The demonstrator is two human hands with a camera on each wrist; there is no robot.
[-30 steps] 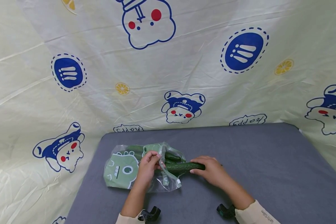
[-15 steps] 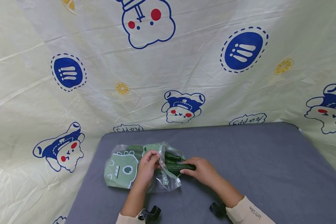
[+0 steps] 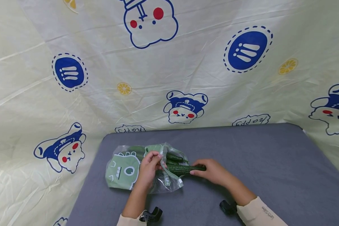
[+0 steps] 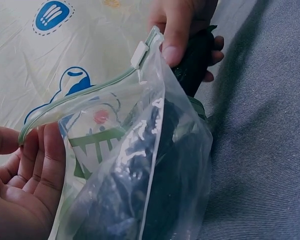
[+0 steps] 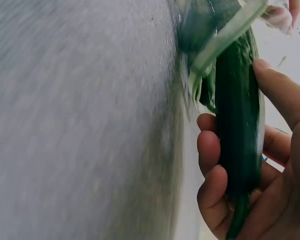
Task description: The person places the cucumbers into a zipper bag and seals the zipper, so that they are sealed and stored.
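A: Where is the cucumber (image 3: 183,170)?

B: Partway through the mouth of the zip bag (image 3: 122,171), which lies on its side on the table (image 3: 257,157). The right hand (image 3: 213,171) has its fingers (image 5: 208,150) curled round the outer, stem end; the left hand (image 3: 148,171) pinches the zip edge (image 4: 80,94) between thumb and fingers.

A: What could go wrong?

B: That left pinch looks slight, just the rim at one spot. If it slips, I'd expect the mouth to sag onto the cucumber and the zip edge to drag on its ridged skin.

A: And the slider (image 4: 139,55)?

B: It sits near the cucumber, so a sideways shove or tug could catch it and strain the seam.

A: Anything crowding it?

B: Yes, the other cucumbers (image 3: 174,158) in the bag lie alongside. They could wedge it, and force might then skid the whole bag across the table.
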